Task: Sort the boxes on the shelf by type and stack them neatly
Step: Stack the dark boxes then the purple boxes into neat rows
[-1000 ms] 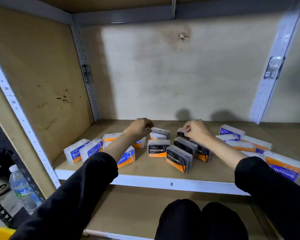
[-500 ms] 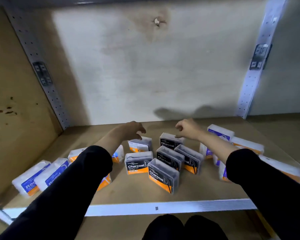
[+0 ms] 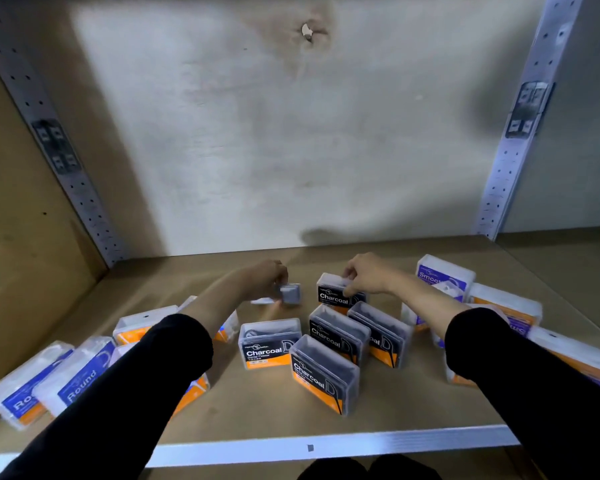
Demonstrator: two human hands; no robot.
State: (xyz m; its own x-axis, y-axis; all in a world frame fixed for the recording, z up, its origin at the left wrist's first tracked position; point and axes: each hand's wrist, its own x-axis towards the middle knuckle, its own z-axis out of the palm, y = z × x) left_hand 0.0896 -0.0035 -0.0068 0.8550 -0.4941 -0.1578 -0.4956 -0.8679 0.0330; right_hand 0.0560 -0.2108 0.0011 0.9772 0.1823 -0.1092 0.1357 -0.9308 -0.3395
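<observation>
Several small plastic boxes lie on the wooden shelf (image 3: 264,424). In the middle stand grey Charcoal boxes (image 3: 323,374). Blue-and-orange Round boxes (image 3: 73,379) lie at the left. Purple-and-orange Smooth boxes (image 3: 444,275) lie at the right. My left hand (image 3: 264,280) grips a blurred grey box (image 3: 290,294), lifted and turned end-on at the back of the group. My right hand (image 3: 366,275) pinches the top of the rearmost Charcoal box (image 3: 335,294), which stands upright.
The shelf's white metal front rail (image 3: 326,445) runs across the foreground. Perforated metal uprights (image 3: 520,133) stand at the back right and back left (image 3: 59,161). A plywood side wall (image 3: 21,237) closes the left. Bare shelf lies behind the boxes.
My left hand has taken hold of a grey box and lifted it, turning it. My right hand has come down onto the rearmost Charcoal box. The camera has moved closer.
</observation>
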